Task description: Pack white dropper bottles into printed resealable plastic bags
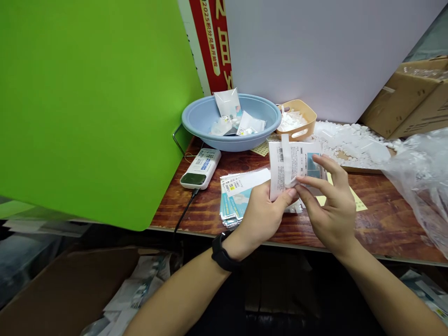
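My left hand (pixel 262 212), with a dark band on its wrist, grips a clear plastic packet (pixel 275 170) by its lower left corner. A printed card with a barcode and small text shows in the packet. Across its face stands a narrow white strip (pixel 286 156). My right hand (pixel 331 205) has thumb and forefinger pinched together at the strip's lower end, close to my left thumb, while its other fingers are raised by the packet's right side. What lies between those fingertips is hidden. Below the packet, a stack of similar packets (pixel 240 198) lies on the wooden table (pixel 388 214).
Behind stands a blue basin (pixel 196 119) holding several packets. Beside it are a yellow basket (pixel 308 114) of white pieces and a spread of white bits (pixel 345 140). A white device (pixel 201 168) with a cable, plastic film (pixel 420 182) and a cardboard box (pixel 406 95) flank the work area.
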Motion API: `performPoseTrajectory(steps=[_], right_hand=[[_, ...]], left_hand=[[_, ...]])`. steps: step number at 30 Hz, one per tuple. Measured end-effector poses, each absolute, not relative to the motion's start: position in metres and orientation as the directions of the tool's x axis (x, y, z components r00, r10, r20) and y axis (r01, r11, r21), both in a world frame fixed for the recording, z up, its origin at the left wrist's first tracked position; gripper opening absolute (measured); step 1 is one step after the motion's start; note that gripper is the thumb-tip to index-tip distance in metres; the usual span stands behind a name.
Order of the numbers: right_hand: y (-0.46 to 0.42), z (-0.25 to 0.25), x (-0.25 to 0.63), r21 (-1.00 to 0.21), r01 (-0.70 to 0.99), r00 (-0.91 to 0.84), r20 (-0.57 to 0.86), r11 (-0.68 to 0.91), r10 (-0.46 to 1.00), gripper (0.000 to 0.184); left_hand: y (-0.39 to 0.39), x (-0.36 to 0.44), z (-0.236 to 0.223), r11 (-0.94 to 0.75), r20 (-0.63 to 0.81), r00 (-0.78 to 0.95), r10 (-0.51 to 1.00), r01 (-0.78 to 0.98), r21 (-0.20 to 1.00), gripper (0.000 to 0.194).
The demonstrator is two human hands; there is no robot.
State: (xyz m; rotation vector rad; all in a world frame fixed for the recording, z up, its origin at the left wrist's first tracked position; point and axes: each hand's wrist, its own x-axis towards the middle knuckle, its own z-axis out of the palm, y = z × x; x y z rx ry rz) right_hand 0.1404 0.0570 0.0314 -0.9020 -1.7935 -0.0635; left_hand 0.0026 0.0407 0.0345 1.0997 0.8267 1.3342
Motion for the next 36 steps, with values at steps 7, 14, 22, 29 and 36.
performPoseTrajectory(steps=[7, 14, 22, 29, 36], right_hand=[[0.057, 0.029, 0.137, -0.460, 0.600, -0.084, 0.777, 0.654, 0.624, 0.003], [0.062, 0.032, 0.137, -0.461, 0.655, -0.044, 0.768, 0.599, 0.639, 0.010], [0.088, 0.029, 0.159, -0.621, 0.596, 0.077, 0.675, 0.509, 0.734, 0.012], [0.079, 0.035, 0.154, -0.625, 0.595, 0.061, 0.662, 0.506, 0.747, 0.015], [0.074, 0.038, 0.149, -0.563, 0.629, 0.051, 0.719, 0.537, 0.693, 0.014]], left_hand=[[0.040, 0.004, 0.035, -0.092, 0.139, 0.108, 0.984, -0.355, 0.930, 0.027], [0.040, 0.007, 0.035, -0.040, 0.097, 0.126, 0.987, -0.393, 0.919, 0.024], [0.039, 0.001, 0.034, 0.002, 0.051, 0.142, 0.989, -0.347, 0.938, 0.025], [0.050, -0.001, 0.029, 0.049, 0.033, 0.159, 0.987, -0.482, 0.875, 0.031], [0.050, 0.001, 0.029, 0.031, 0.037, 0.129, 0.991, -0.489, 0.872, 0.033]])
